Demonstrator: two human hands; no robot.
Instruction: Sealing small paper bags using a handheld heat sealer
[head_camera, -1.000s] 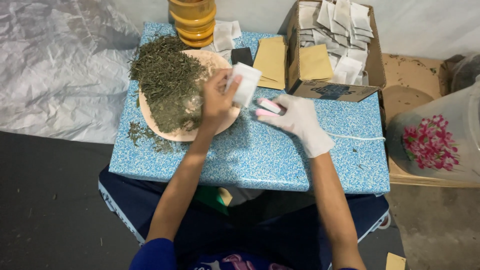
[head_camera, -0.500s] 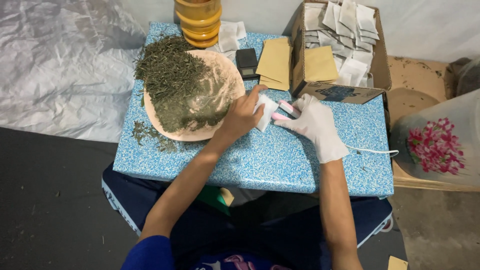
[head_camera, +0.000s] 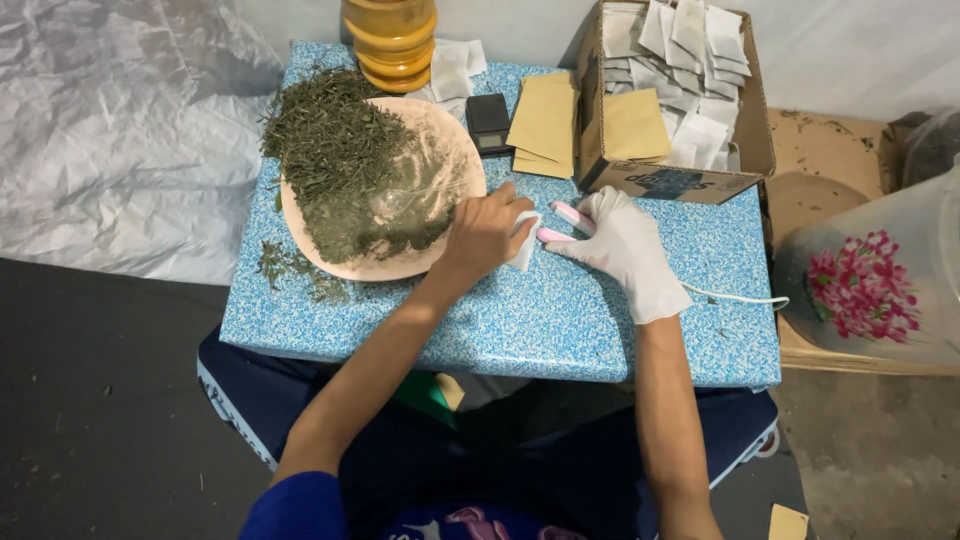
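on the blue speckled table (head_camera: 480, 330), near the plate's (head_camera: 395, 268) rim, left hand (head_camera: 485, 235) fingers pinch a white sachet (head_camera: 524, 240); gloved right hand (head_camera: 625, 250) presses a pink sealer (head_camera: 562, 225).

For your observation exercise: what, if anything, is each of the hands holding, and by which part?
The bare left hand pinches a small white paper sachet by its upper end. The white-gloved right hand grips a pink handheld tool near its rear.

Your blue speckled counter (head_camera: 560, 320) carries a round plate (head_camera: 455, 150) of dried green leaves, with loose bits beside it. At the back stand an amber jar (head_camera: 392, 40), tan envelopes (head_camera: 545, 125), a small black scale (head_camera: 489, 120) and a cardboard box (head_camera: 665, 180). A white cord (head_camera: 730, 297) lies near the right edge.
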